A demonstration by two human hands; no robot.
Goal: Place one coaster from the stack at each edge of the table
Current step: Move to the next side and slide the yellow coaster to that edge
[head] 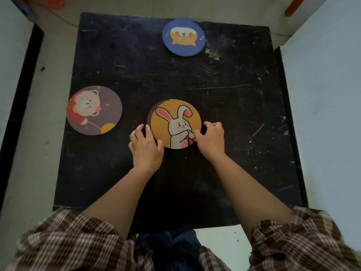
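An orange coaster with a white rabbit (173, 120) lies in the middle of the black table (234, 114), on top of another coaster whose dark edge shows at its left. My left hand (145, 147) grips the stack's left edge and my right hand (212, 139) grips its right edge, thumb on the rabbit coaster. A blue coaster with a dog (183, 37) lies at the far edge. A purple coaster with a bear (94, 110) lies at the left edge.
The table is a scratched black square with white floor on its left and far sides. White walls stand close at left (11, 65) and right (328, 94). My checked sleeves (68, 243) fill the bottom of the view.
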